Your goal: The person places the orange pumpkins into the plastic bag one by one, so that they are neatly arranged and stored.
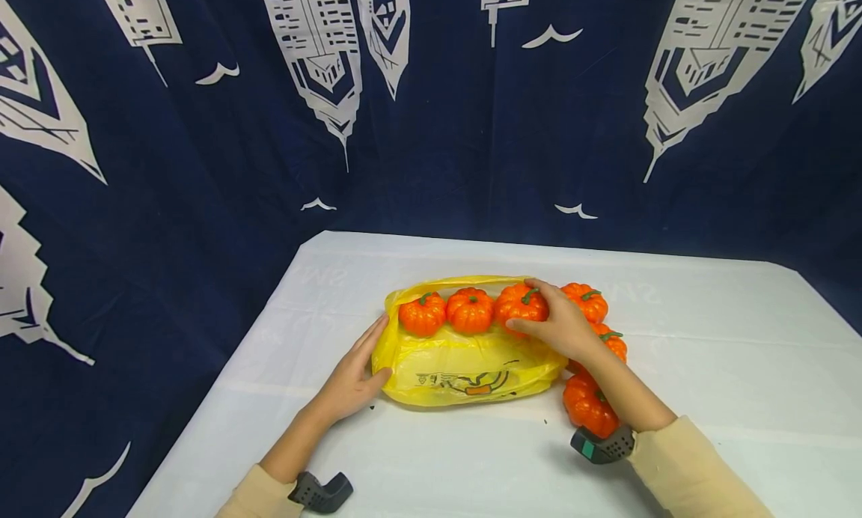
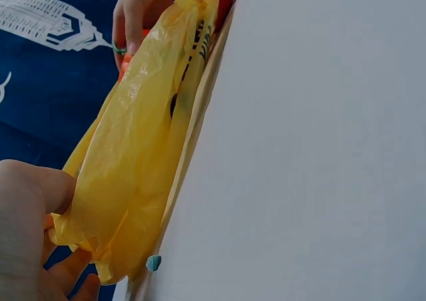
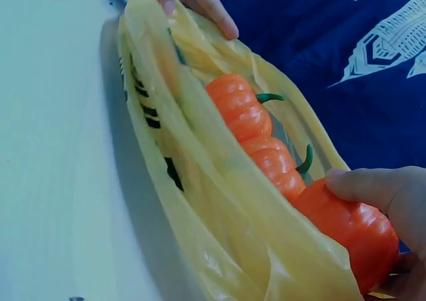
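A yellow plastic bag [image 1: 465, 368] lies on its side with its mouth held wide, black print on its front. Two small orange pumpkins with green stems sit inside, a left one [image 1: 422, 314] and a middle one [image 1: 470, 311]. My right hand [image 1: 562, 323] grips a third pumpkin [image 3: 346, 228] between thumb and fingers at the bag's right end, beside the middle one. At the opposite end, my left hand [image 1: 350, 379] rests against the bag with fingers extended; the left wrist view shows its thumb [image 2: 50, 188] against the yellow plastic.
Right of the bag, partly behind my right forearm, are more pumpkins: one at the back [image 1: 584, 302], one between [image 1: 611, 343] and one in front [image 1: 589, 406]. All stand on a white-covered table [image 1: 707, 338]. A dark blue printed curtain [image 1: 444, 159] hangs behind.
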Tool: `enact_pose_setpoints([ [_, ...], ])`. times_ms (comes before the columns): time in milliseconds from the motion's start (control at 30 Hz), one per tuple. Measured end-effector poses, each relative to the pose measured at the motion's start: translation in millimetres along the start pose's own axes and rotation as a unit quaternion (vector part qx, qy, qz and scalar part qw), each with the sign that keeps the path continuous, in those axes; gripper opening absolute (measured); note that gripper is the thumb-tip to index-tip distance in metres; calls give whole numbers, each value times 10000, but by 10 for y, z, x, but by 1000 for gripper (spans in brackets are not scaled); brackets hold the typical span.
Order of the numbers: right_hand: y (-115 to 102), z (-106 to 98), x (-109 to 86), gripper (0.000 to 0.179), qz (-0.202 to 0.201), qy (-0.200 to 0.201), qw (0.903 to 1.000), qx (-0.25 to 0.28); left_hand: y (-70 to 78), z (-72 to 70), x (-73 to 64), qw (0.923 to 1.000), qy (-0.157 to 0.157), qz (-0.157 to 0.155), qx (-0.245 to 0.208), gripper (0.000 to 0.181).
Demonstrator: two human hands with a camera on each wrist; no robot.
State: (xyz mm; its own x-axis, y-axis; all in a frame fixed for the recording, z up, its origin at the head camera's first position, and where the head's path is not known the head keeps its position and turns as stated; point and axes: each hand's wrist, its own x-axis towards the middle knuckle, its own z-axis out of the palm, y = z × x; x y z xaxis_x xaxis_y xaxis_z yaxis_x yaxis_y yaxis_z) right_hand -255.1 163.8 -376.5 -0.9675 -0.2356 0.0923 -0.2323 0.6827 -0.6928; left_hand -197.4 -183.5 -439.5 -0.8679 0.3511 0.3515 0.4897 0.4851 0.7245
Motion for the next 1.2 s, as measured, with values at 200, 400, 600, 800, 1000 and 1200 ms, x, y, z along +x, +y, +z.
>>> enact_pose_setpoints([
  [200, 2, 41, 31, 83, -104, 7, 9995, -297, 26, -5, 3, 10000, 13, 49, 26, 81],
  [400, -5, 104, 55, 84, -23, 69, 9991, -428, 39, -6, 0, 10000, 22, 62, 20, 81],
  [600, -12, 133, 57, 85, 126, 59, 9988, -470, 39, -9, 1, 10000, 15, 63, 39, 81],
  [800, -13, 140, 55, 88, 306, 21, 9984, -470, 47, -10, 4, 10000, 19, 60, 38, 81],
  [1000, 20, 147, 50, 94, 528, -72, 9978, -390, 55, -9, 3, 10000, 35, 50, 9, 81],
  [1200, 35, 158, 52, 97, 506, -115, 9983, -276, 62, -7, 0, 10000, 43, -17, -6, 81],
])
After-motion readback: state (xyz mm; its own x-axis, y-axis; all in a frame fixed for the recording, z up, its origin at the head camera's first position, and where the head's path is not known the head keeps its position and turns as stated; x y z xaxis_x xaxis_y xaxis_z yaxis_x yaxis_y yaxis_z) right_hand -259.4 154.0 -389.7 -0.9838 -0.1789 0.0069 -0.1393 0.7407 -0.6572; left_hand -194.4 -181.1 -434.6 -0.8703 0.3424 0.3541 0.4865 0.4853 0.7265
